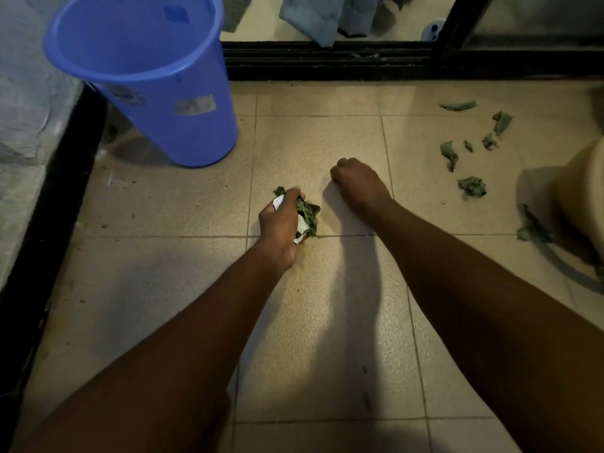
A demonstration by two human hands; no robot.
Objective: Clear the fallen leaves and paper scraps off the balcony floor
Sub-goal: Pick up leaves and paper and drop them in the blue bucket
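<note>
My left hand (pixel 281 223) grips a bunch of green leaves and white paper scraps (pixel 305 214) just above the beige tiled floor (pixel 183 204). My right hand (pixel 356 181) rests as a fist on the floor a little to the right of it, fingers curled under; whether it holds anything is hidden. Several loose green leaves (pixel 472 186) lie scattered on the tiles at the right, and one more leaf (pixel 534 228) lies beside the beige pot. A blue plastic bucket (pixel 157 80) stands tilted at the upper left.
A dark raised ledge (pixel 52 204) runs along the left below a grey wall. A black sliding-door track (pixel 359 60) crosses the back, with cloth hanging beyond it. A beige pot (pixel 581 191) stands at the right edge.
</note>
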